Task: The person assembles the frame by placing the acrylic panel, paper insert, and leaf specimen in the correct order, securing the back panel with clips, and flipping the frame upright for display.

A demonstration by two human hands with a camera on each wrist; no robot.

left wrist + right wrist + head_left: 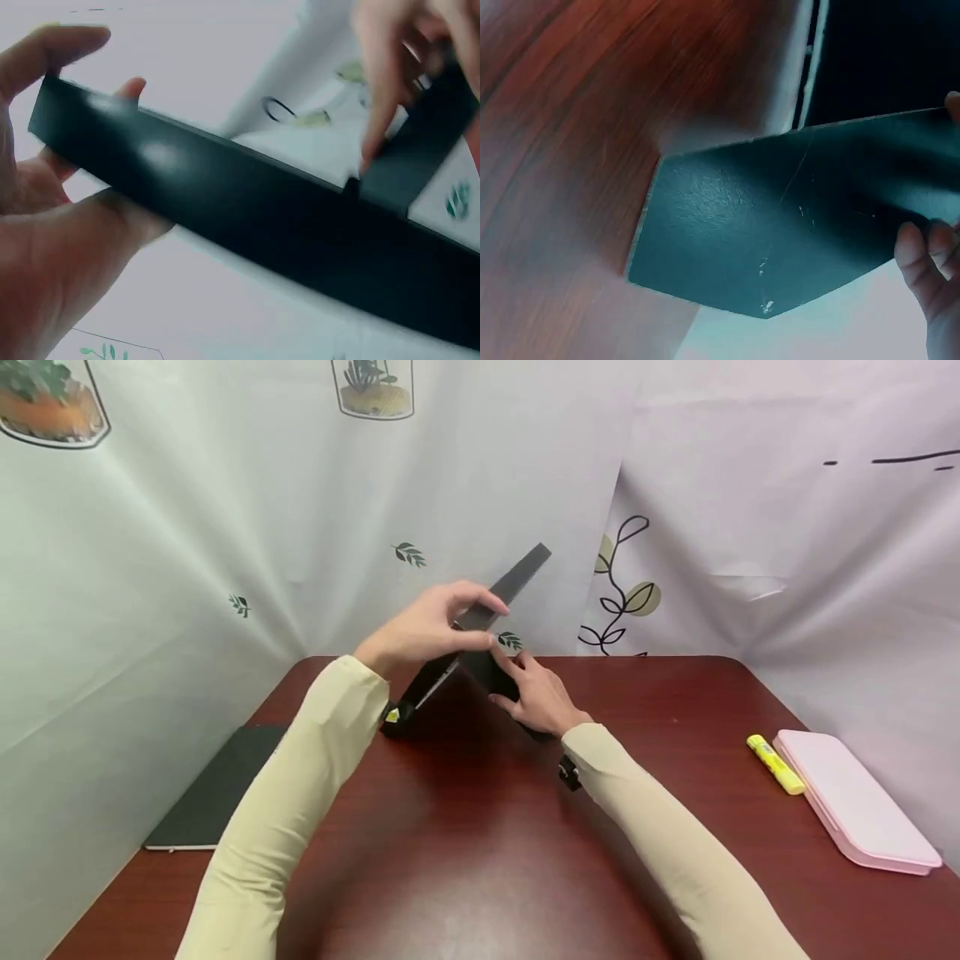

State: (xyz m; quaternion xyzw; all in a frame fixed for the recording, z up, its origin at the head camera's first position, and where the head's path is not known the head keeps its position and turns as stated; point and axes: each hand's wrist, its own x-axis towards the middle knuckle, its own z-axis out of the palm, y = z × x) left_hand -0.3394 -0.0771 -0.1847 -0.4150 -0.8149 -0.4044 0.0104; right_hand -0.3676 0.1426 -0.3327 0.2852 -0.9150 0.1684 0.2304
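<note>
A black flat panel with a leg on its back, like a stand-up picture frame, leans over the far middle of the table in the head view. Its panel (525, 568) is seen nearly edge-on. My left hand (435, 622) grips the panel's edge; in the left wrist view the thumb and fingers lie around one end of the black panel (225, 180). Lower and to the right, my right hand (542, 693) pinches the leg (486, 670). The right wrist view shows that leg (735, 217) as a scuffed black board with an angled tip, fingertips at its side. The panel's front is hidden.
On the reddish-brown table (480, 860), a dark notebook (213, 789) lies at left, partly behind my left sleeve. A yellow highlighter (776, 765) lies beside a pink case (858, 797) at right. A printed white curtain (480, 468) hangs behind the table.
</note>
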